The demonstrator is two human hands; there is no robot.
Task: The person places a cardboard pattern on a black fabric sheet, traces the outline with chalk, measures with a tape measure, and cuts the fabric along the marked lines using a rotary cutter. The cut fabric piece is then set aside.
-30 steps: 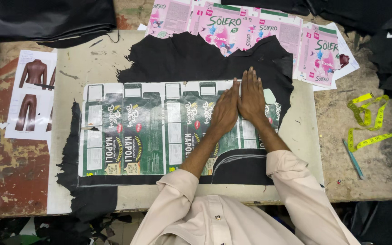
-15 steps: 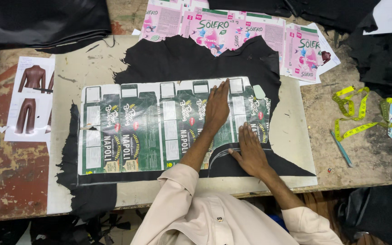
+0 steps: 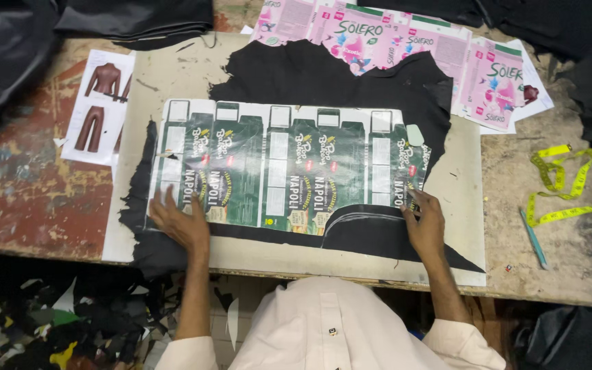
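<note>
Starting at the left, one printed sheet shows two brown garments. Next, the left hand lies flat, fingers spread, gripping nothing, on the lower left corner of one green flattened carton. That carton covers one black leather piece on one pale board. The right hand presses the carton's lower right corner, fingers extended. Farther right lie one pen and one yellow tape measure.

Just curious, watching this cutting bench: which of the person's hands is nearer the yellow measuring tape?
Right. The right hand presses the green cardboard pattern's end nearest the yellow measuring tape; the left hand holds the far end.
</note>
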